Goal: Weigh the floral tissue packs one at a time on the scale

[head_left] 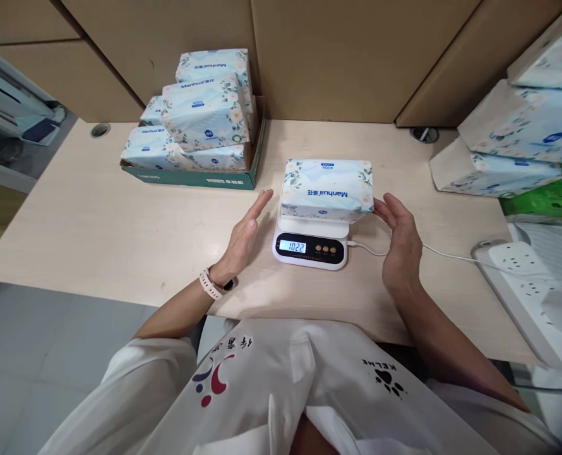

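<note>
White scale (312, 239) partly hidden under tissue pack (327, 188); rightmost stack (522, 126) cropped.

Between the fingers (261, 202), the scale platform (312, 228) is mostly hidden by the tissue pack (327, 188); right of them, upper stacked packs (530, 126) are edge-cropped.

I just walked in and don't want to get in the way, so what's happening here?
A flowered pack sits on a white scale with its display lit. The person's right hand is by the pack's right side, seemingly touching it; the left hand is open beside the scale, apart from the pack. More packs are piled in a green box to the left.
</note>
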### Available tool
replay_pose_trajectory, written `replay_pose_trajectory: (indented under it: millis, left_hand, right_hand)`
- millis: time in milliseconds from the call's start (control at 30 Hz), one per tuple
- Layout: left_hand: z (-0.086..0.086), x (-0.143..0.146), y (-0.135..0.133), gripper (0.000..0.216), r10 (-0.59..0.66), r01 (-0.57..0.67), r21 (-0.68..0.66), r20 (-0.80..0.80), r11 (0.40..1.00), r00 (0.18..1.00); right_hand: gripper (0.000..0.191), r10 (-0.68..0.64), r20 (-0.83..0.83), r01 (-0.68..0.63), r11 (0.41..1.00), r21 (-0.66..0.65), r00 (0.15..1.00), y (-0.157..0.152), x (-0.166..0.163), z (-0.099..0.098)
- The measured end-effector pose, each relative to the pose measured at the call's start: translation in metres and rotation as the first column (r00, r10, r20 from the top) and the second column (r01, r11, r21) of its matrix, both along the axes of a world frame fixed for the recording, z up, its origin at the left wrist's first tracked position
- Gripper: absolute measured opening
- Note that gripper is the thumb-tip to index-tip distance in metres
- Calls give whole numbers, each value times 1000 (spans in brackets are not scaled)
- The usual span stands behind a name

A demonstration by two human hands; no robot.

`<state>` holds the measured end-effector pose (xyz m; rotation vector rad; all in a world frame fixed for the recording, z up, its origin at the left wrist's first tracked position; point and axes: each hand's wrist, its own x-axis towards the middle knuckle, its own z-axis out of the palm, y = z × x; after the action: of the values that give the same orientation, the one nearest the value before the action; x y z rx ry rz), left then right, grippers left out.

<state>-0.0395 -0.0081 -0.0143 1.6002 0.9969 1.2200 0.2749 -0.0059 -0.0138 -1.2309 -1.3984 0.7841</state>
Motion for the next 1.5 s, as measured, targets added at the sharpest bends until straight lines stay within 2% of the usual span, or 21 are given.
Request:
replay_pose_trajectory:
  millis: [200, 300, 600, 767, 1000, 1167, 1333, 1500]
  left_hand:
    - [1, -1, 0, 67, -29, 28, -14, -124, 1000, 992]
    - [2, 0, 0, 68, -42, 38, -35, -130, 999, 991]
    - [-11, -3, 10, 75, 9, -10, -16, -55, 1000, 998]
    - [-17, -3, 15, 74, 46, -46, -15, 1, 999, 999]
    - [-16, -2, 17, 74, 89, -89, 43, 4, 995, 996]
    - [-13, 0, 18, 83, 107, -107, 34, -2, 994, 994]
    - [-11, 1, 19, 89, 120, -120, 14, 10, 993, 993]
    - [-11, 0, 19, 84, 117, -117, -4, 25, 993, 993]
  right_hand:
    - [86, 179, 68, -171, 979, -107, 982, 2, 3, -4]
    - [91, 215, 108, -202, 972, -121, 971, 2, 3, -5]
    - [93, 196, 107, -184, 977, -112, 975, 7, 1, -2]
    - [89, 172, 181, -152, 981, -121, 968, 7, 0, 2]
    - [104, 119, 130, -110, 991, -77, 984, 16, 1, -5]
    - [101, 94, 184, -84, 994, -65, 978, 21, 5, -9]
    - [102, 56, 161, -51, 998, -32, 985, 25, 5, -12]
    - [107, 40, 187, -33, 999, -42, 982, 28, 3, -12]
